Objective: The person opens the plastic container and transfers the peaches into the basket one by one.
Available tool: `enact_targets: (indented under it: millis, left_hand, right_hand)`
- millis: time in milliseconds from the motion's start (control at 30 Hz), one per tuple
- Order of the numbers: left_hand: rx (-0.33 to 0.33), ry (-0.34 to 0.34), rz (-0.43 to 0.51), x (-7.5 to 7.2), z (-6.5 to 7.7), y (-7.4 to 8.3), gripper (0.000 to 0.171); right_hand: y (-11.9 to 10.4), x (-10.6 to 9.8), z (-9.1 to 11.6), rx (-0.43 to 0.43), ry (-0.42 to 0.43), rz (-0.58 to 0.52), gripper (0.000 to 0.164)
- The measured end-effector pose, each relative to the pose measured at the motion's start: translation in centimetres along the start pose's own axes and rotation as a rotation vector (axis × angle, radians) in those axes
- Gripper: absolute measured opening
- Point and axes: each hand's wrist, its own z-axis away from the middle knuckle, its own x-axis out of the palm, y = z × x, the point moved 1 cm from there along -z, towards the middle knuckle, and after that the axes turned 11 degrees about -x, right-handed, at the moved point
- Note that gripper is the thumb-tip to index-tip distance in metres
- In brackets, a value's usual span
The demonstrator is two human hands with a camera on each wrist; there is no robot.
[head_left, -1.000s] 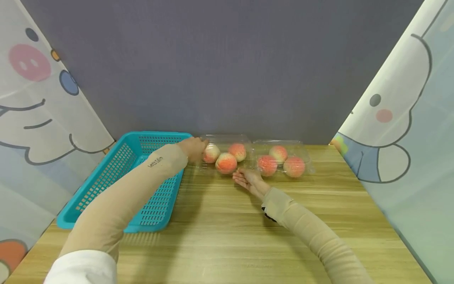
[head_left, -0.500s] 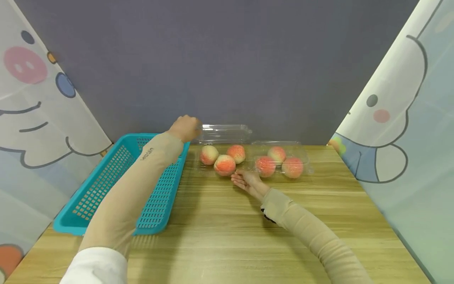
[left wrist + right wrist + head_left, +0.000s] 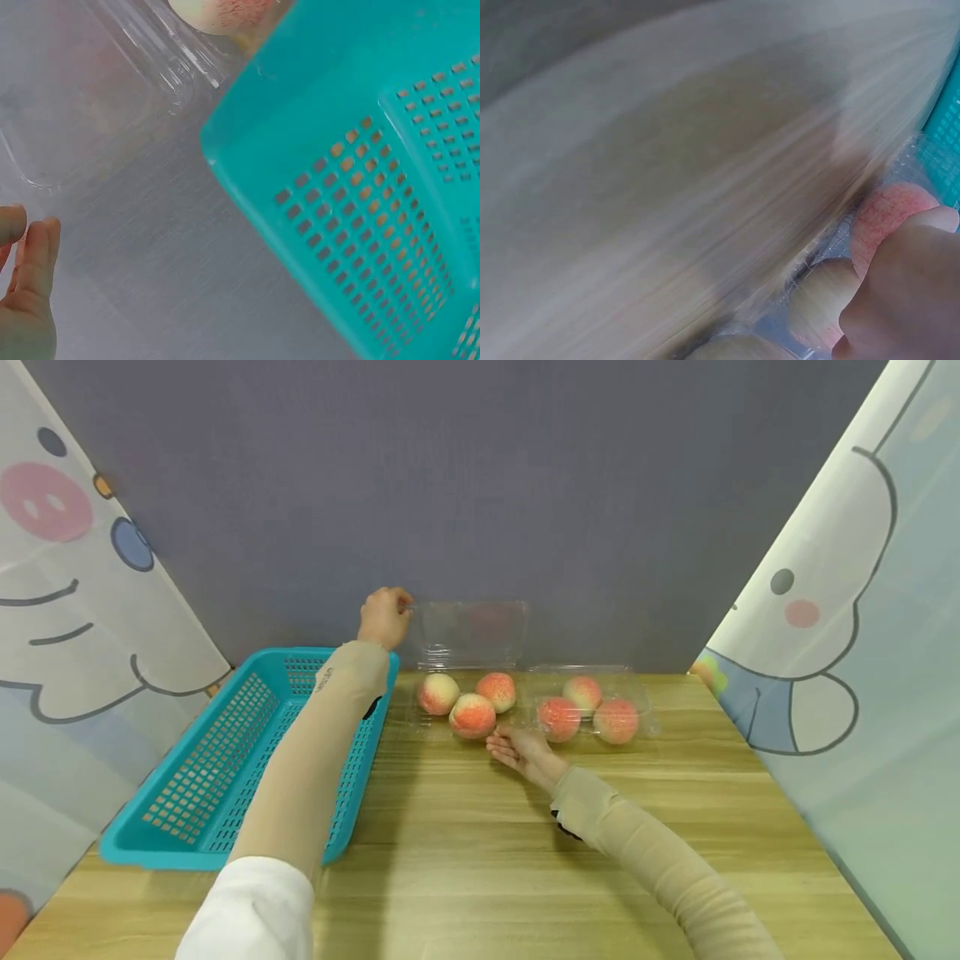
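Observation:
My left hand (image 3: 385,617) is raised at the upper left corner of a raised clear plastic lid (image 3: 472,631). In the left wrist view a gap shows between its thumb and its fairly straight fingers (image 3: 37,259), close to the lid's corner; contact is unclear. That lid belongs to the left clamshell box, whose tray holds a front peach (image 3: 472,716), a left peach (image 3: 438,694) and a back peach (image 3: 497,692). Palm upward, my right hand (image 3: 528,753) lies at this tray's front right corner, its fingers extended. The right wrist view shows its thumb beside a peach (image 3: 889,217).
Right of the open box stands a second clear clamshell box (image 3: 643,710), its lid down over three peaches. A blue-green perforated basket (image 3: 352,806) stands at the left, under my left forearm. Behind everything rises a grey wall (image 3: 480,485). The tabletop (image 3: 480,868) is wood-patterned.
My left hand has moved up and back as the left box's lid swung from low over the peaches to nearly upright. My right hand has stayed by the tray.

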Motion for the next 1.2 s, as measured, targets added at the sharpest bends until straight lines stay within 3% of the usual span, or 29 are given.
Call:
enact_targets:
  millis: [100, 333, 567, 833, 1200]
  left_hand:
    - [-0.024, 0.033, 0.057, 0.5, -0.5, -0.2, 0.025]
    - [-0.109, 0.036, 0.172, 1.1, -1.3, -0.6, 0.029]
    - [-0.142, 0.060, 0.175, 1.2, -1.5, -0.5, 0.033]
    - [-0.158, -0.019, 0.166, 1.2, -1.4, -0.9, 0.044]
    - [-0.175, -0.192, 0.152, 0.5, -1.1, -1.0, 0.050]
  right_hand:
    - [0.1, 0.0, 0.0, -0.004, 0.008, 0.011, 0.025]
    - [0.3, 0.0, 0.3, -0.012, 0.016, 0.014, 0.029]
    - [0.3, 0.3, 0.7, -0.018, 0.005, 0.008, 0.029]
    - [-0.1, 0.6, 1.1, -0.029, -0.007, 0.003, 0.029]
    - [-0.1, 0.4, 1.1, -0.006, -0.006, -0.005, 0.032]
